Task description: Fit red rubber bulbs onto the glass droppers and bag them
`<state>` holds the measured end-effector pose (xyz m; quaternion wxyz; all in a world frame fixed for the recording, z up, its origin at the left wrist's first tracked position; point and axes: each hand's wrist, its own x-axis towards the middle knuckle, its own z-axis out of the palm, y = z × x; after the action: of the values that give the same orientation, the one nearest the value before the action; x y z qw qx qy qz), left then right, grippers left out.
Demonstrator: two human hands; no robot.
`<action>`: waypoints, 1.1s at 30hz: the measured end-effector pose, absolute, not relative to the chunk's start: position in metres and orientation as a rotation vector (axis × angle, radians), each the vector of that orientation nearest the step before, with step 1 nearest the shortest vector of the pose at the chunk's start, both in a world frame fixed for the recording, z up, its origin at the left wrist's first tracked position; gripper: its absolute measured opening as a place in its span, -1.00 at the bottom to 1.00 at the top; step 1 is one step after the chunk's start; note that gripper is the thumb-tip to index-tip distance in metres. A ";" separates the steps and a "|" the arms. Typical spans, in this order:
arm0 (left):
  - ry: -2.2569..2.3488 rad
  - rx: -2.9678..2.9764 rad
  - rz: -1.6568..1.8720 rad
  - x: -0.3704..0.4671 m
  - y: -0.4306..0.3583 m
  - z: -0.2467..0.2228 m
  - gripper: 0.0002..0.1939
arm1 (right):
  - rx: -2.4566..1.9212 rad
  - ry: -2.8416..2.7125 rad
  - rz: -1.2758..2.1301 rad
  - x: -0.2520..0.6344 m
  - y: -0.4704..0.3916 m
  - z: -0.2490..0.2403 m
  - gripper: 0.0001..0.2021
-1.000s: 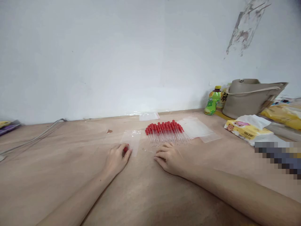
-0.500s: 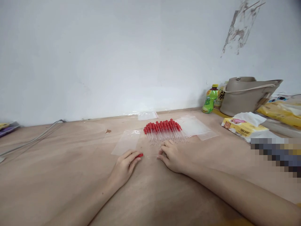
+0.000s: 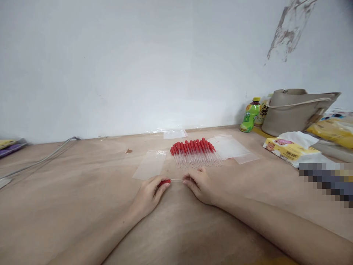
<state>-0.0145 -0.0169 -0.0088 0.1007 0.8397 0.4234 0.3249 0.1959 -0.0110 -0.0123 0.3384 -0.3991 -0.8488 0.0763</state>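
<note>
Between the thumb and fingers of my left hand (image 3: pixel 151 192) is a small red rubber bulb (image 3: pixel 166 181). My right hand (image 3: pixel 199 186) pinches a thin clear tube (image 3: pixel 177 180), whose near end meets the open end of the bulb. Just beyond my hands lies a row of droppers (image 3: pixel 194 151) with red bulbs pointing to the wall and clear tips toward me. A flat clear plastic bag (image 3: pixel 151 164) lies to the left of the row, and more clear bags (image 3: pixel 230 147) lie to its right.
A green bottle (image 3: pixel 250 115), a grey-beige bag (image 3: pixel 295 114) and a yellow tissue box (image 3: pixel 289 150) stand at the right. A small clear bag (image 3: pixel 174 134) lies by the wall. A grey cable (image 3: pixel 44 159) runs along the left.
The gap between the red bulb and the clear tube has closed; they now meet. More of the bulb shows at my left fingertips. The view has shifted slightly.
</note>
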 end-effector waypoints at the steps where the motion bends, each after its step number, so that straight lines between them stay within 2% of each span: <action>1: 1.247 2.470 0.969 -0.014 -0.017 -0.009 -0.84 | -1.001 -2.224 0.199 0.196 -0.010 -0.015 -0.91; 7: 1.179 2.429 1.045 -0.015 -0.019 -0.011 -0.85 | -0.869 -2.258 0.226 0.199 -0.008 -0.014 -0.87; 12: 1.094 2.435 0.961 -0.015 -0.021 -0.011 -0.87 | -0.831 -2.296 0.248 0.201 -0.007 -0.008 -0.87; 25: 1.150 2.538 0.863 -0.016 -0.021 -0.013 -0.81 | -0.914 -2.401 -0.128 0.199 -0.011 -0.006 -0.78; 33: 1.082 2.594 0.943 -0.015 -0.021 -0.014 -0.85 | -0.936 -2.389 0.092 0.195 -0.011 -0.010 -0.76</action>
<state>-0.0151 -0.0213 -0.0136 0.0885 0.8715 0.3637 0.3168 0.1948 -0.0113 -0.0102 0.2832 -0.3498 -0.8923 0.0344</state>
